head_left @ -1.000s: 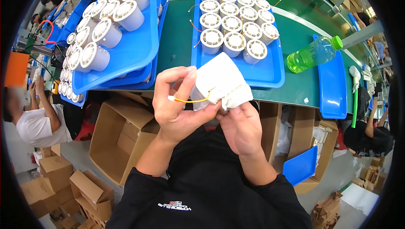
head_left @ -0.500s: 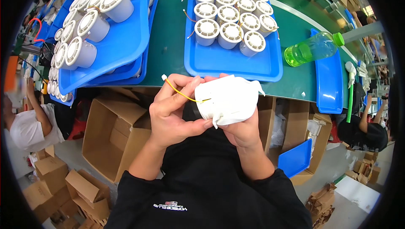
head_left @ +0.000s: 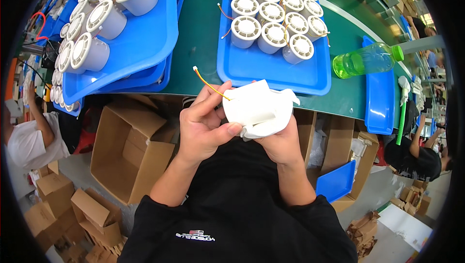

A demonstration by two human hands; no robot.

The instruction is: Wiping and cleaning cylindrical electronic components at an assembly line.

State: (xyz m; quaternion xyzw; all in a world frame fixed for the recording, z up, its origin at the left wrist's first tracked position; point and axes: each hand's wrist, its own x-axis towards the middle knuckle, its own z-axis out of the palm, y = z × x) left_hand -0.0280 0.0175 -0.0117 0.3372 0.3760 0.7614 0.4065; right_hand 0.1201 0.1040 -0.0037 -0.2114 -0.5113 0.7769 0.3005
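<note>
Both of my hands hold a white plastic housing [head_left: 256,110] with small projecting lugs and a raised block on its upward side. My left hand [head_left: 204,126] grips its left edge, the thumb at the lower left and the fingers behind. My right hand [head_left: 282,142] supports it from below and from the right; most of those fingers are hidden. A thin yellow-and-red cable [head_left: 207,82] with a white plug rises from the housing's left side. Just beyond is a blue tray [head_left: 276,76] of white cylindrical units [head_left: 274,35] with slotted tops and similar cables.
More white cylinders fill stacked blue trays [head_left: 145,59] at the left. On the green bench [head_left: 193,35], a green-capped bottle [head_left: 363,61] lies beside a narrow blue tray [head_left: 379,103]. Cardboard boxes [head_left: 128,151] stand below the bench edge. People are at both sides.
The housing has been tilted in my hands, and its raised block now faces up. The cable has swung slightly right and up with it. The whole view has shifted a little.
</note>
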